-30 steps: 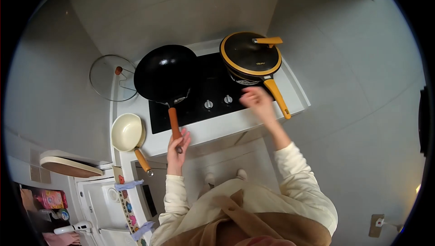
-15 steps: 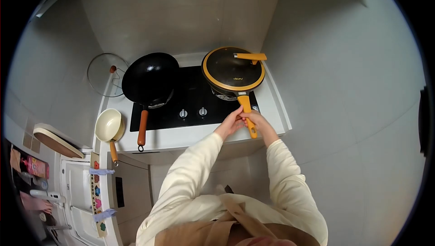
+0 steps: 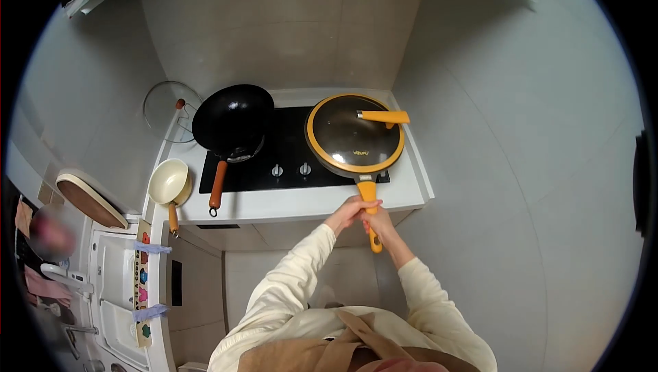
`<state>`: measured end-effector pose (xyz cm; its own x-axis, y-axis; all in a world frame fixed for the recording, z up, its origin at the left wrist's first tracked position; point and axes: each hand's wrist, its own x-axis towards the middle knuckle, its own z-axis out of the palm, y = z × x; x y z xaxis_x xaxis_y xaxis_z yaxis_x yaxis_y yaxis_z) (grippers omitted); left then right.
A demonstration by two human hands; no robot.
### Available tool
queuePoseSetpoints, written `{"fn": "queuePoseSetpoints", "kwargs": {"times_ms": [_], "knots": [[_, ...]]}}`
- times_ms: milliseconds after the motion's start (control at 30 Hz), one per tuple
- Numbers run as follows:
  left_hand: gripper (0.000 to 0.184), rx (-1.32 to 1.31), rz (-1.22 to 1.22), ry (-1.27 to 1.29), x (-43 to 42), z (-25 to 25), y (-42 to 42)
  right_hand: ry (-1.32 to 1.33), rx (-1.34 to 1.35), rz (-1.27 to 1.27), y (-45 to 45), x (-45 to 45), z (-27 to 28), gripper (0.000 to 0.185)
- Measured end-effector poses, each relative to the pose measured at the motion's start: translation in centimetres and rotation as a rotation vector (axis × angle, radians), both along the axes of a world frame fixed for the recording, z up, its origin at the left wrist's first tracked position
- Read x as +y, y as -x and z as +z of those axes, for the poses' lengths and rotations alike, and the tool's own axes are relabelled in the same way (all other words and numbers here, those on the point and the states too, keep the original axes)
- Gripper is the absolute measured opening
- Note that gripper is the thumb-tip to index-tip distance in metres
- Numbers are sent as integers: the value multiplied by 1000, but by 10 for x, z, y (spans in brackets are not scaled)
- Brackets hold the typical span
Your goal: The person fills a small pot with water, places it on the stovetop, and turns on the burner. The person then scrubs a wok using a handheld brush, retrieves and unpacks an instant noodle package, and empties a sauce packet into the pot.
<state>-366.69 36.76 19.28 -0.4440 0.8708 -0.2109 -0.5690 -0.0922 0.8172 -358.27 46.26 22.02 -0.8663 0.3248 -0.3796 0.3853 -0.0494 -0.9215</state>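
Both of my hands are closed round the yellow handle of a frying pan (image 3: 367, 190), one close by the other. My left hand (image 3: 351, 214) grips from the left side of the handle, and my right hand (image 3: 378, 224) wraps it from the right. The handle's end sticks out below them. On the pan sits a dark lid (image 3: 343, 135) with a yellow rim and a yellow side handle. The pan is over the right part of the black cooktop (image 3: 291, 142) and covers the burner there; whether it touches the burner is hidden.
Left on the cooktop stands a black wok (image 3: 233, 120) with a wooden handle. A glass lid (image 3: 156, 108) leans behind it. On the counter's left is a cream saucepan (image 3: 169, 181). A sink (image 3: 115, 262) and a wooden board (image 3: 89, 201) lie farther left. A wall rises on the right.
The pan with its lid has come toward me and appears larger, both hands still on its handle. The view has shifted slightly; the wok and saucepan stay on their spots.
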Motion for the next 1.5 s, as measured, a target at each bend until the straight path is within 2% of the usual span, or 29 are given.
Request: {"fn": "queuePoseSetpoints", "kwargs": {"times_ms": [167, 267, 367, 500, 667, 867, 933, 1133, 1267, 1367, 1500], "knots": [[40, -25, -92, -32, -48, -15, -103, -39, -49, -65, -125, -57, -2, 24], [35, -62, -113, -35, -84, -4, -177, -78, -63, -116, -209, -101, -1, 26], [32, -150, -158, 5, -122, -20, -253, -99, -128, -168, -291, -147, -10, 30], [33, -208, -183, 71, -164, -41, -351, -151, -152, -187, -392, -190, -34, 22], [39, -326, -222, 104, -207, -52, -460, -68, -260, -174, -501, -227, -41, 20], [41, -435, -205, 127, -216, -106, -584, 26, -332, -170, -624, -232, -96, 19], [39, -484, -188, 149, -213, -133, -632, 65, -376, -160, -662, -230, -104, 19], [36, -625, -132, 212, -201, -219, -762, 78, -470, -85, -776, -209, -182, 16], [36, -702, -94, 337, -192, -284, -818, 100, -484, -123, -822, -211, -239, 14], [36, -726, -78, 285, -188, -328, -838, 108, -526, -139, -844, -209, -293, 15], [24, -700, 102, 274, -176, -382, -841, 74, -534, -150, -841, -200, -357, 14]]}}
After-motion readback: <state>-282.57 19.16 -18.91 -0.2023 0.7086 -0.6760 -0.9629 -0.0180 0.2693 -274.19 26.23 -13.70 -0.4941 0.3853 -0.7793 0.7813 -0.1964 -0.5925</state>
